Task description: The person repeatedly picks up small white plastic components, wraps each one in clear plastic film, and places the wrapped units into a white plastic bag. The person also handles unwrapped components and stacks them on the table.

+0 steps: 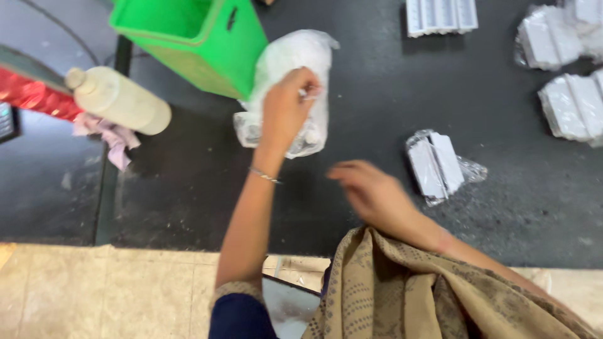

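My left hand (286, 107) reaches forward and grips the top of a clear plastic bag (300, 63) with small white parts inside, lying on the dark table beside a green bin (207, 47). A thin bracelet sits on that wrist. Lower and to the right, my right hand (370, 191) hovers blurred over the table, fingers loosely apart, holding nothing that I can see. A flat white part in a clear wrapper (440, 164) lies just to its right.
More wrapped white parts (568, 103) lie at the right, and a white ribbed tray (440, 16) is at the top. A pale plastic bottle (119, 100) lies at the left over a pink cloth (113, 138). A patterned brown scarf (427, 295) hangs below.
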Action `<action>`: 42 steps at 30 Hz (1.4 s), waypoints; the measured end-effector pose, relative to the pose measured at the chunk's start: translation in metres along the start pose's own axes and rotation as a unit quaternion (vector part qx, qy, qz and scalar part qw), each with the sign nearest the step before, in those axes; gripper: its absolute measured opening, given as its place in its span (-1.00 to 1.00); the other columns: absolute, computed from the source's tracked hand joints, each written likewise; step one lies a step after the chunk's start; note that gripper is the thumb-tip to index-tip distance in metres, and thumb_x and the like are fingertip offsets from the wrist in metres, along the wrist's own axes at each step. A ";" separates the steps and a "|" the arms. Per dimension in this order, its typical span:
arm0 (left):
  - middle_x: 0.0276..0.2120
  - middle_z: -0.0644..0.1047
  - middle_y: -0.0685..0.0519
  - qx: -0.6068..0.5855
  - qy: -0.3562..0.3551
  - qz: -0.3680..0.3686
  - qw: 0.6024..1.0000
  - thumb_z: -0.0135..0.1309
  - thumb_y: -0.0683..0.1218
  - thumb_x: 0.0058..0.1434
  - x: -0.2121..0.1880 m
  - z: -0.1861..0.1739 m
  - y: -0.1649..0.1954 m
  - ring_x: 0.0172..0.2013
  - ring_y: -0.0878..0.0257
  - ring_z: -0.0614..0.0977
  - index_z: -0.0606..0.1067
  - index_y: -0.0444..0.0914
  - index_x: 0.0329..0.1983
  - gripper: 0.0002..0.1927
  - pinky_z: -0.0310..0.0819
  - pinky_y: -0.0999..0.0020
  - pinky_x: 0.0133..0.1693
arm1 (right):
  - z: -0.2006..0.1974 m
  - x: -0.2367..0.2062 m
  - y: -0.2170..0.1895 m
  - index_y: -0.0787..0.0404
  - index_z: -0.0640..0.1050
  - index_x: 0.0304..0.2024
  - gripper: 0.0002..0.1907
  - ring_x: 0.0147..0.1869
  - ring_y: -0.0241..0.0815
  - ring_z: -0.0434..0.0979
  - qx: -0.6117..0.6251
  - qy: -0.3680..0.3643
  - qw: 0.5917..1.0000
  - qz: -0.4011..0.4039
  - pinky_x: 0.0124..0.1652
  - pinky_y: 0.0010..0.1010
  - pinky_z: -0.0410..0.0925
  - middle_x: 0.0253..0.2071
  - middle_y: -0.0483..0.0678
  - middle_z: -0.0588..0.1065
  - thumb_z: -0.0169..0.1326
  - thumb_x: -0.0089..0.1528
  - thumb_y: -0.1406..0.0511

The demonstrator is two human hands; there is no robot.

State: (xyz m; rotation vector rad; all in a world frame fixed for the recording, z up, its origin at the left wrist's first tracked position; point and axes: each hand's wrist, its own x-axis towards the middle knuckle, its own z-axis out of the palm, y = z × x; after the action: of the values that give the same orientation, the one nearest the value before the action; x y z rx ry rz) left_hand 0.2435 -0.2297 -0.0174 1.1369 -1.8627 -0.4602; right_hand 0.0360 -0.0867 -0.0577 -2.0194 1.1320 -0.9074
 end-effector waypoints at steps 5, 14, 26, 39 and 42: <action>-0.09 0.57 -0.01 -0.091 -0.011 0.024 0.996 0.11 -0.33 0.22 -0.018 0.000 0.016 -0.09 0.10 0.65 0.49 -0.21 0.01 -0.68 0.54 0.30 -0.04 | 0.095 0.118 0.042 0.34 0.56 -0.07 -0.77 0.04 0.22 0.55 -0.187 -0.069 0.970 -0.141 0.00 -0.04 0.39 -0.07 0.22 0.53 0.05 0.28 0.33; -0.06 0.51 -0.25 0.056 0.204 -0.166 0.963 0.38 0.03 0.03 -0.072 -0.026 -0.069 -0.17 -0.11 0.60 0.29 -0.32 0.27 -0.19 0.51 0.18 -0.14 | 0.102 0.198 0.121 0.41 0.53 0.17 -0.37 0.29 0.33 0.40 -0.356 0.141 0.889 -0.251 0.19 0.19 0.20 0.24 0.24 0.47 0.23 0.25 0.06; -0.56 0.55 -0.11 -0.097 0.128 -0.212 0.964 0.15 -0.08 0.33 -0.075 0.052 -0.046 -0.54 0.02 0.65 0.43 -0.27 -0.16 -0.81 0.44 0.27 -0.46 | 0.051 0.258 0.128 0.21 0.49 0.22 -0.38 0.33 0.18 0.38 -0.573 -0.265 0.761 -0.148 0.28 -0.13 0.21 0.22 0.21 0.45 -0.01 0.22 0.01; -0.50 0.54 0.00 -0.082 0.106 -0.204 0.970 0.21 -0.10 0.30 -0.067 0.045 -0.039 -0.55 0.32 0.49 0.53 -0.23 0.03 -0.74 0.44 0.39 -0.42 | 0.079 0.237 0.164 0.22 0.22 0.44 -0.21 0.53 0.26 0.04 -0.346 -0.074 0.933 -0.063 0.41 0.03 -0.13 0.44 0.25 0.14 0.07 0.23 0.06; -0.49 0.56 0.06 -0.090 0.134 -0.244 0.956 0.24 -0.09 0.26 -0.075 0.033 -0.038 -0.55 0.36 0.44 0.53 -0.25 0.03 -0.70 0.42 0.40 -0.44 | 0.088 0.217 0.162 0.22 0.15 0.50 -0.14 0.59 0.29 -0.05 -0.318 -0.051 0.946 -0.035 0.45 0.07 -0.21 0.50 0.27 0.06 0.09 0.24 0.07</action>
State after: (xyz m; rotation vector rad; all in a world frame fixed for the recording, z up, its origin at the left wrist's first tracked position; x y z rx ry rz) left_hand 0.2507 -0.1894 -0.0984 1.4545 -1.2724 -0.6969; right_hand 0.1207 -0.3301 -0.1798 -2.5952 1.4285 -0.4873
